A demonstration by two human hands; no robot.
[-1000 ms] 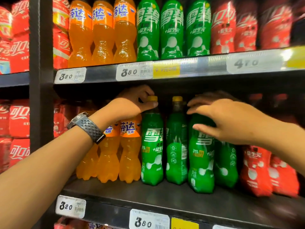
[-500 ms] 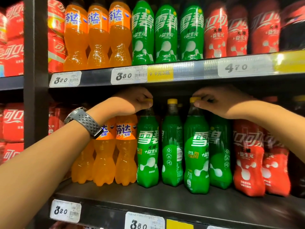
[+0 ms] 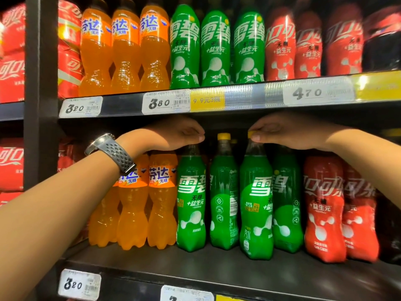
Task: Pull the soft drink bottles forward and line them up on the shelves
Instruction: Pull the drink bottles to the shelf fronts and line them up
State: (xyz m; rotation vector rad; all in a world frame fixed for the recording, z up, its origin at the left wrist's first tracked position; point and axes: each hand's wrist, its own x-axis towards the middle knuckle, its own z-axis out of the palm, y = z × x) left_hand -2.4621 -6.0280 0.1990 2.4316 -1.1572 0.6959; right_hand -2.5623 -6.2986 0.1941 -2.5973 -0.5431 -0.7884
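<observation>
Left hand (image 3: 175,135) curled over left bottle (image 3: 191,192) cap, right hand (image 3: 288,133) pinching right bottle (image 3: 256,203) cap; both flank mid bottle (image 3: 223,192) on shelf (image 3: 217,272). Full, heavy, slick, tippy: likely grip necks, slide bases.

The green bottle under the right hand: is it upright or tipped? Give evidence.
Upright: the green bottle stands on its base on the shelf, yellow cap uppermost, held by the right hand.
</observation>
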